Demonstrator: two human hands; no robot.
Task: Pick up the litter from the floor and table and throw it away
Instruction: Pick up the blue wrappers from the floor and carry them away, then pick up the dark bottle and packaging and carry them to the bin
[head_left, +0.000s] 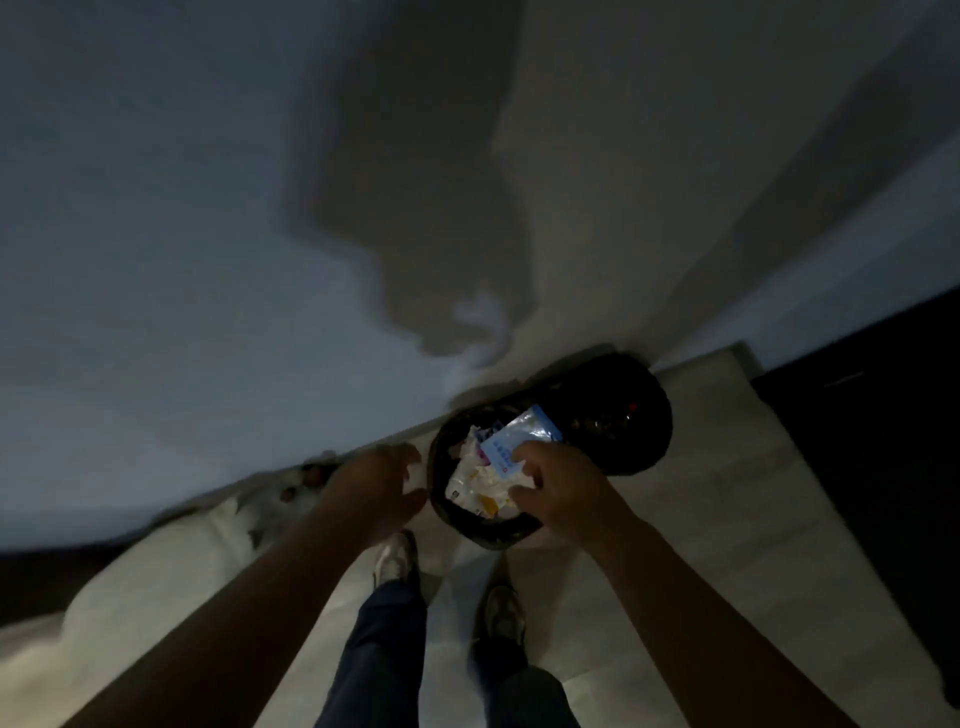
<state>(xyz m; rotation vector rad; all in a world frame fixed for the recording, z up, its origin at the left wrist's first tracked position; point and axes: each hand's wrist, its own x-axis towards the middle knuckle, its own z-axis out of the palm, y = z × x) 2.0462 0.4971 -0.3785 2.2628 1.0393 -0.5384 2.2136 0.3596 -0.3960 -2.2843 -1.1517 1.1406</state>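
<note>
A black bin (470, 525) with a black liner stands on the floor against the wall, its lid (623, 410) tipped open behind it. White crumpled paper and wrappers (478, 483) fill it. My right hand (561, 488) is over the bin and pinches a blue and white plastic packet (519, 441) at the bin's mouth. My left hand (379, 483) hovers just left of the bin with fingers spread and relaxed, holding nothing. The scene is dim and blurred.
A pale wall (260, 260) runs behind the bin. Small brown bits (311, 475) lie on the floor at the wall's foot to the left. My two shoes (397, 561) stand on the light floor tiles before the bin. A dark surface (857, 441) lies at the right.
</note>
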